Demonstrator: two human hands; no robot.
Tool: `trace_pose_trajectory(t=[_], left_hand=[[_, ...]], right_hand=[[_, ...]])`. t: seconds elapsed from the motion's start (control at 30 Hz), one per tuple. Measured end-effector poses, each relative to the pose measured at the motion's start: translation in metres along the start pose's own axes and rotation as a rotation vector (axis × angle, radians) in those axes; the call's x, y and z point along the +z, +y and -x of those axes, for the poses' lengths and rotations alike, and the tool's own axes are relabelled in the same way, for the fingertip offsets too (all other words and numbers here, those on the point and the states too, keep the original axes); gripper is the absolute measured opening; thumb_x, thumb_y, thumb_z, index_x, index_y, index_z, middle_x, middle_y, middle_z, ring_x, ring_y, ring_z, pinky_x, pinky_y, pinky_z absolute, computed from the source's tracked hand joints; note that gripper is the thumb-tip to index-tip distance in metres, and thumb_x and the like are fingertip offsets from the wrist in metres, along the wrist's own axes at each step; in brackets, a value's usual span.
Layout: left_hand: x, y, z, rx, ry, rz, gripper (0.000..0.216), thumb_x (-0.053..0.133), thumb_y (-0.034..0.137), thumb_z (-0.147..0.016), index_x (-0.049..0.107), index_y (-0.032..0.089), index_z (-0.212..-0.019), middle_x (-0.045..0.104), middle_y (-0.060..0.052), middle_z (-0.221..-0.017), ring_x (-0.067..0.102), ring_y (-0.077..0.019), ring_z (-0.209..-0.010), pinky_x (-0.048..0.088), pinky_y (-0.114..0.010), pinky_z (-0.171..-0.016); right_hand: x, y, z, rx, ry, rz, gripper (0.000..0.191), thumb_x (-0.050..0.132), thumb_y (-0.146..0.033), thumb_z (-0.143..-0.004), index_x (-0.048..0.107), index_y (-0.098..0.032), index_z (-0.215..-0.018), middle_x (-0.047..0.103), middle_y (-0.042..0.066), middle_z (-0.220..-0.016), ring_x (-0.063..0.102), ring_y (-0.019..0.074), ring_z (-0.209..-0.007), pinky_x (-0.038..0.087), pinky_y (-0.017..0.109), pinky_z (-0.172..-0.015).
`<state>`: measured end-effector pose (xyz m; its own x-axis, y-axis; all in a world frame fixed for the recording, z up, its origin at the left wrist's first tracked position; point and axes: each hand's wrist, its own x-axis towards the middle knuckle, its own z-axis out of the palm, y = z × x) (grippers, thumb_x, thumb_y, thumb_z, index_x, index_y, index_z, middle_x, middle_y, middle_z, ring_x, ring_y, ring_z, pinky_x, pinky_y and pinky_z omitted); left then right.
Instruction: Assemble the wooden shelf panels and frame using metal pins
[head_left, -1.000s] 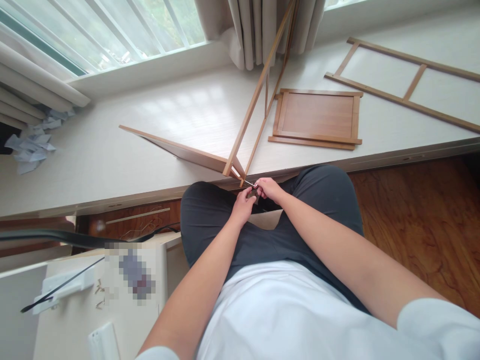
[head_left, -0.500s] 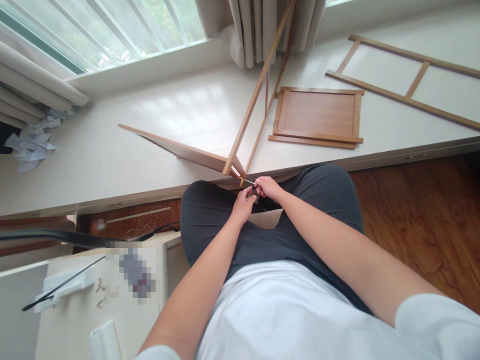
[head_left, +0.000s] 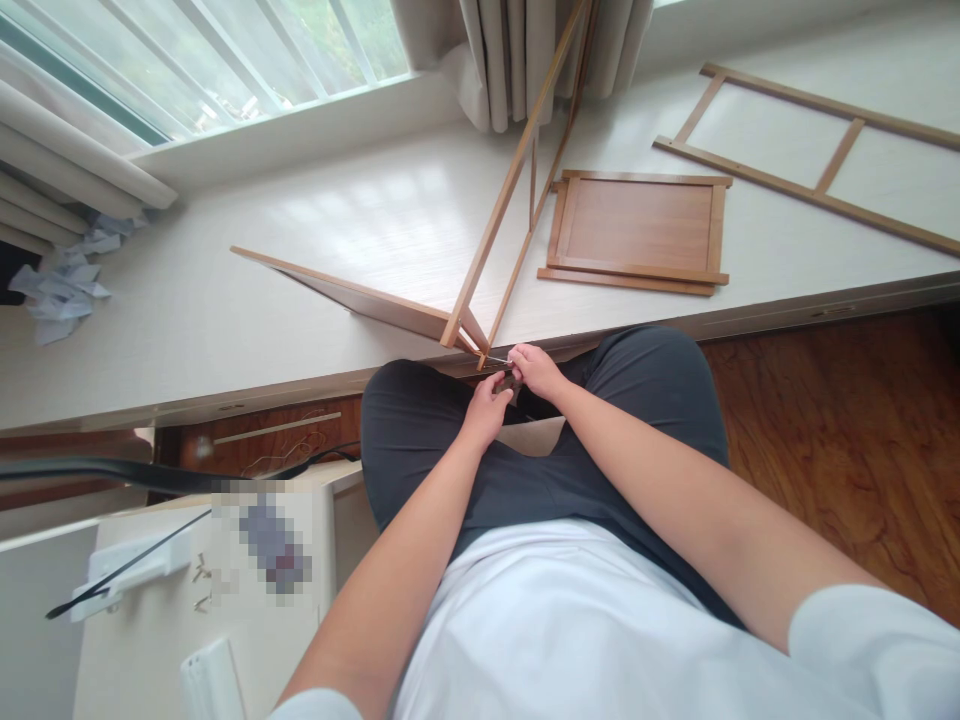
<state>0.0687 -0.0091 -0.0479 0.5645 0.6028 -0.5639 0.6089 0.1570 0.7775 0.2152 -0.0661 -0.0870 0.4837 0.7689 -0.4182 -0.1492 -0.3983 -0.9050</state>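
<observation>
Head view. Landmark: the wooden frame corner at the near edge of the white counter.

- Right hand just beside the corner, grip pinched on a thin metal tool, likely a hex key, whose tip meets the corner joint.
- Left hand just below the corner, fingers curled together near the tool's lower end; cannot tell whether it grips the tool or only steadies it.
- From the corner, two slim rails rise toward the curtain; a panel runs left, tilted on edge.
- Right of the corner, flat on the counter: a framed wooden panel, apart from the work. Farther right: a ladder-like frame, also loose.
- Well left of the corner: crumpled paper. Lower left: small screws on a white surface.

Judgement: assembly partway. One corner joined and being fastened; two pieces not yet attached, screws left over.
</observation>
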Motion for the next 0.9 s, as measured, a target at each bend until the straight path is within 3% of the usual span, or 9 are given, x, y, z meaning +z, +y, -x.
trace_pose_trajectory(t=[0.17,0.33,0.53,0.73,0.9], left_hand=[[0.0,0.002,0.002,-0.031,0.015,0.033,0.049,0.064,0.022,-0.086,0.061,0.022,-0.135,0.061,-0.012,-0.14,0.067,-0.0195,-0.097,0.054,-0.029,-0.076],[-0.004,0.001,0.003,-0.24,0.119,0.283,0.05,0.063,0.029,-0.085,0.057,0.02,-0.134,0.067,-0.014,-0.126,0.067,-0.0192,-0.094,0.048,-0.023,-0.059],[-0.017,0.006,-0.004,-0.213,0.223,0.588,0.047,0.058,0.028,-0.088,0.055,0.025,-0.135,0.067,-0.01,-0.127,0.068,-0.0169,-0.096,0.049,-0.024,-0.065],[-0.021,0.013,-0.006,-0.211,0.16,0.651,0.043,0.059,0.03,-0.089,0.059,0.026,-0.132,0.066,-0.009,-0.133,0.068,-0.0175,-0.1,0.046,-0.024,-0.063],[-0.023,0.013,-0.012,-0.243,0.135,0.756,0.041,0.067,0.026,-0.084,0.065,0.025,-0.125,0.067,-0.008,-0.131,0.067,-0.0147,-0.091,0.043,-0.023,-0.06]], right_hand=[[0.0,0.005,-0.003,-0.024,0.007,0.055,0.021,0.047,-0.03,-0.094,0.057,-0.02,-0.078,0.053,-0.005,-0.052,0.045,0.0114,-0.049,0.035,0.022,-0.054],[0.002,0.009,-0.006,0.003,-0.001,0.022,0.024,0.046,-0.031,-0.094,0.056,-0.02,-0.076,0.053,-0.005,-0.049,0.043,0.0102,-0.044,0.034,0.021,-0.05],[0.004,0.01,-0.008,0.068,-0.016,-0.045,0.028,0.05,-0.036,-0.095,0.055,-0.019,-0.073,0.053,-0.005,-0.048,0.041,0.0087,-0.04,0.032,0.02,-0.046],[0.005,0.01,-0.007,0.102,-0.028,-0.05,0.029,0.048,-0.035,-0.098,0.056,-0.019,-0.074,0.053,-0.004,-0.047,0.041,0.0083,-0.038,0.032,0.019,-0.043],[0.006,0.008,-0.007,0.128,-0.034,-0.049,0.03,0.047,-0.033,-0.1,0.055,-0.018,-0.074,0.053,-0.004,-0.047,0.041,0.0078,-0.037,0.033,0.019,-0.043]])
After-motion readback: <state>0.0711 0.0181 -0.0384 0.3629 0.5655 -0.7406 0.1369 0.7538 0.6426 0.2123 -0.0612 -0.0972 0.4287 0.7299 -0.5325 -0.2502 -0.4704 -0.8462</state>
